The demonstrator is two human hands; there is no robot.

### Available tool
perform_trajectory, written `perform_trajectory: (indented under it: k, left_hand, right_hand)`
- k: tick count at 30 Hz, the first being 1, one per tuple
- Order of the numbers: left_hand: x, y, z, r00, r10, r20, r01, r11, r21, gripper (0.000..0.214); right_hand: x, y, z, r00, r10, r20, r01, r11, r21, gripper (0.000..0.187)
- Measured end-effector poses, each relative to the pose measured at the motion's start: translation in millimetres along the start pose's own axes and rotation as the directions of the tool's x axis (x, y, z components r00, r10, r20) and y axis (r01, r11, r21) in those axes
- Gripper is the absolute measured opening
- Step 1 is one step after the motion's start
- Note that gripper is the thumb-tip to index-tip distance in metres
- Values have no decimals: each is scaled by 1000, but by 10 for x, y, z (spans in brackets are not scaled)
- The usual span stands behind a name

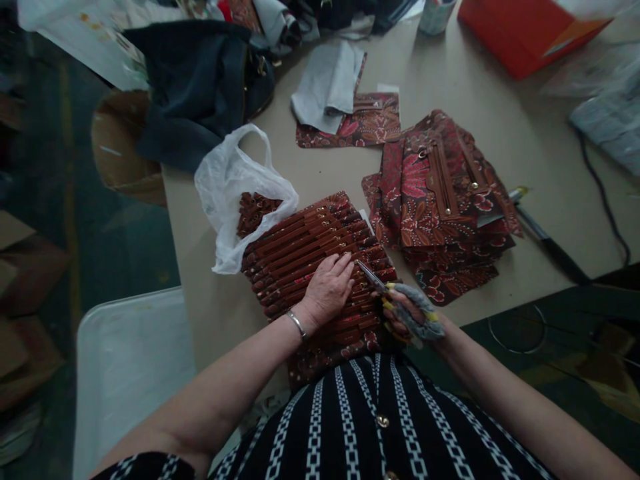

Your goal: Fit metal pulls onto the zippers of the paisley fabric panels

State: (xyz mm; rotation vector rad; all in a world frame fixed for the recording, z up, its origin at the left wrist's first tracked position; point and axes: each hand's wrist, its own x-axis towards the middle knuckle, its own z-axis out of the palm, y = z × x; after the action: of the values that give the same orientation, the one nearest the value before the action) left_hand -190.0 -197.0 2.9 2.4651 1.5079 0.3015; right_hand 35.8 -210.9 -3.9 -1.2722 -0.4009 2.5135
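Observation:
A row of overlapping brown zippered fabric pieces lies on the table in front of me. My left hand rests flat on them, fingers stretched out, a bracelet on the wrist. My right hand is closed round the wrapped handles of a pair of scissors. The blades point up and left toward my left fingertips. A stack of red floral pouches with brown zips sits to the right of the row.
A white plastic bag with brown pieces lies left of the row. Grey cloth, dark fabric, a red box, a black cable and a tool are on the beige table. A white bin stands at lower left.

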Motion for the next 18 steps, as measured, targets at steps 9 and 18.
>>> perform_trajectory:
  k: [9,18]
  left_hand:
    - [544,-245,-147,988,-18,155,17,1000,7,22]
    - [708,-205,-215,949,-67,308,40,995,94,10]
  right_hand:
    - [-41,51,62,984,62,165,-113,941,319,44]
    - [-80,2,46,962,59,268,-166,903,397,44]
